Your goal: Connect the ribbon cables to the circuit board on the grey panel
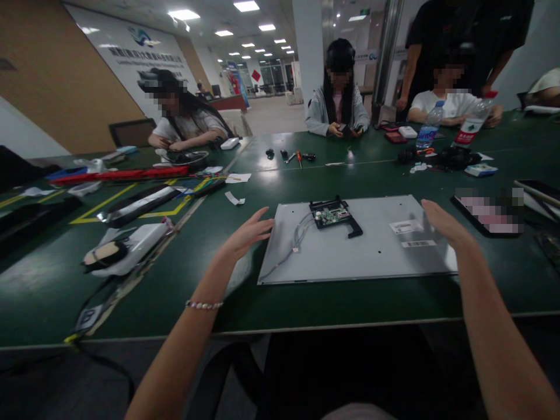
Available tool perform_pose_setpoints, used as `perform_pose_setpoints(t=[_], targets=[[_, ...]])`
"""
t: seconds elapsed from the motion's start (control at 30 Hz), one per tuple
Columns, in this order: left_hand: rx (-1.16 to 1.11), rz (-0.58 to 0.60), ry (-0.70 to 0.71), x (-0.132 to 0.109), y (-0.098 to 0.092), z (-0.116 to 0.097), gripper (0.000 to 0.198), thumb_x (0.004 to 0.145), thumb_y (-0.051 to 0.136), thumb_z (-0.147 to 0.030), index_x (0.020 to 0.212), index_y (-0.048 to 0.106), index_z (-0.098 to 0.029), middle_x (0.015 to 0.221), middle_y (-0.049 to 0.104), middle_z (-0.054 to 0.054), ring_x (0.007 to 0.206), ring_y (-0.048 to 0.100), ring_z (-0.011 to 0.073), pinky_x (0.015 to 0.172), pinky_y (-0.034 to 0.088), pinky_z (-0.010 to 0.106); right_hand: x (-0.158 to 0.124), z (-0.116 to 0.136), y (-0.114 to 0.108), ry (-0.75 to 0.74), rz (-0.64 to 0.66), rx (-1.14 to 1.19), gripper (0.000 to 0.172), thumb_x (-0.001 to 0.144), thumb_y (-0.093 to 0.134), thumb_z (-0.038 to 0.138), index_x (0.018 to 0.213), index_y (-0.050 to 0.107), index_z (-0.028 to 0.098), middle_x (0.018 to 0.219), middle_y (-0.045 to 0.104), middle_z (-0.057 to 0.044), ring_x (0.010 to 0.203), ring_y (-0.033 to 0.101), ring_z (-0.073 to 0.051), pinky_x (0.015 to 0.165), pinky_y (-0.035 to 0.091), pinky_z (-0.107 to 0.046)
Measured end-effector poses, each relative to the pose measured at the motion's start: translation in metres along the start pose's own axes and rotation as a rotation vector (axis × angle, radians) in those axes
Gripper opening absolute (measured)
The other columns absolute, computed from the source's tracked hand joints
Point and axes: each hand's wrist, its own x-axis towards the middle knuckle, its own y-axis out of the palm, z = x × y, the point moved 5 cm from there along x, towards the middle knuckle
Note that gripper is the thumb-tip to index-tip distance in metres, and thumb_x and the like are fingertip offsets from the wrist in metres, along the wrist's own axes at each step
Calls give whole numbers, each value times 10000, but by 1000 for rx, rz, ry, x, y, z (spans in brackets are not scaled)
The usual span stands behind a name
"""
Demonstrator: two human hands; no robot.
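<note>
The left hand (245,236) has its grip loosely spread at the left edge of the flat grey metal panel (350,256); the right hand (444,224) stands open along the panel's right edge. Neither grip has closed, and firm contact cannot be told. The panel lies on the dark green bench (306,306), carrying a black-framed green circuit board (331,216) near its far edge. A careless tilt could strain the thin grey cable (286,259) across its left part; a rightward slide might knock the flat black-edged device (487,216) beyond the panel's right edge.

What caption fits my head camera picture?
Left hand and right hand flank a gray panel bearing a circuit board on a green table.
</note>
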Motion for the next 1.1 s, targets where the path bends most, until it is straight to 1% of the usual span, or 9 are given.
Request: perform_pose_setpoints(t=[0.2, 0.27, 0.37, 0.43, 0.5, 0.6, 0.7, 0.9, 1.1], targets=[[85, 58, 46, -4, 13, -2, 843, 835, 638, -409, 1532, 194, -241, 1433, 479, 128, 1310, 467, 247, 1089, 390, 402, 1, -4, 0, 100, 38, -78, 679, 940, 212, 604, 1464, 366, 200, 1421, 494, -165, 1297, 455, -373, 1047, 353, -509], [145, 63, 59, -4, 17, -1, 879, 831, 626, -429, 1541, 150, -225, 1480, 409, 159, 1335, 435, 270, 1090, 379, 422, 1, -3, 1, 106, 49, -122, 682, 940, 220, 596, 1476, 339, 191, 1412, 497, -179, 1294, 453, -387, 1043, 348, -535], [310, 2, 136, 0, 25, -6, 929, 811, 625, -433, 1546, 115, -182, 1549, 268, 188, 1403, 318, 313, 1127, 303, 456, 0, 0, 4, 87, 38, -177, 658, 937, 256, 577, 1465, 350, 195, 1402, 498, -196, 1284, 452, -404, 1013, 355, -589], [442, -14, 237, 4, 39, -17, 960, 781, 642, -430, 1542, 125, -155, 1572, 214, 172, 1433, 241, 320, 1165, 215, 451, 0, 1, 6, 66, 34, -240, 645, 934, 270, 572, 1453, 368, 201, 1399, 496, -201, 1273, 455, -417, 987, 370, -610], [533, 37, 323, 12, 62, -29, 995, 746, 664, -446, 1540, 139, -154, 1588, 173, 148, 1446, 200, 319, 1179, 167, 436, -1, 2, 8, 52, 37, -299, 658, 929, 269, 582, 1452, 370, 196, 1402, 491, -203, 1265, 452, -432, 971, 384, -613], [553, 158, 332, 29, 95, -41, 1069, 706, 680, -494, 1542, 112, -143, 1594, 142, 149, 1446, 198, 325, 1163, 216, 425, -3, 1, 9, 50, 36, -339, 684, 924, 256, 600, 1466, 355, 196, 1445, 451, -186, 1296, 405, -442, 994, 366, -614], [570, 209, 347, 47, 116, -44, 1148, 642, 719, -476, 1541, 89, -144, 1587, 168, 160, 1433, 238, 324, 1145, 253, 398, -3, 2, 10, 48, 52, -352, 693, 923, 239, 603, 1472, 352, 196, 1470, 421, -176, 1315, 374, -447, 997, 362, -622], [617, 230, 386, 66, 118, -25, 1182, 611, 740, -469, 1533, 82, -128, 1542, 281, 197, 1385, 338, 321, 1129, 271, 420, -2, 2, 14, 36, 51, -361, 683, 922, 224, 608, 1462, 370, 216, 1477, 404, -169, 1321, 354, -449, 999, 354, -628], [554, 268, 423, 60, 120, -23, 1171, 624, 759, -472, 1534, 110, -123, 1515, 317, 216, 1376, 349, 330, 1134, 257, 449, -5, 5, 16, 33, 52, -383, 663, 915, 241, 614, 1437, 398, 236, 1455, 408, -171, 1309, 353, -455, 995, 346, -626]])
